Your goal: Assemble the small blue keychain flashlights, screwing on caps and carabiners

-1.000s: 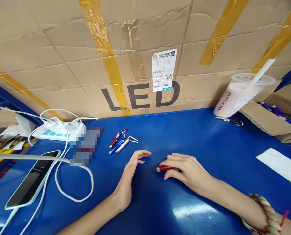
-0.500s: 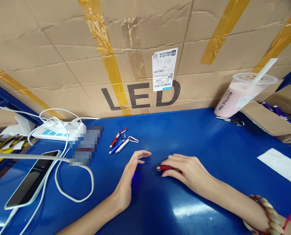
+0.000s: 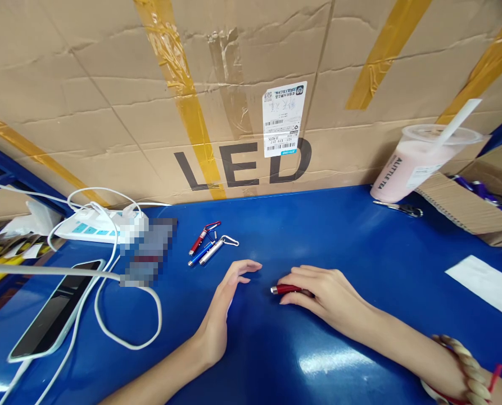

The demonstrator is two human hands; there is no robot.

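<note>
My right hand point(image 3: 322, 295) rests on the blue table point(image 3: 360, 247) with its fingers closed round a small red keychain flashlight point(image 3: 282, 289), whose silver tip points left. My left hand point(image 3: 225, 306) stands on its edge just left of that tip, palm turned toward it, fingers stretched and slightly curved, holding nothing. Three more keychain flashlights, red point(image 3: 200, 238), blue point(image 3: 200, 253) and silver point(image 3: 217, 248), lie together behind my left hand.
A large cardboard box marked LED point(image 3: 242, 95) walls the back. At left lie a white power strip point(image 3: 94, 228), looped white cables point(image 3: 107, 315) and a phone point(image 3: 52, 312). At right stand a pink drink cup point(image 3: 411, 166), keys point(image 3: 400, 209), an open carton point(image 3: 474, 205) and white paper point(image 3: 484, 284).
A faint bluish glow showed on the table by my left palm half a second ago and is gone now. Both hands have barely moved.
</note>
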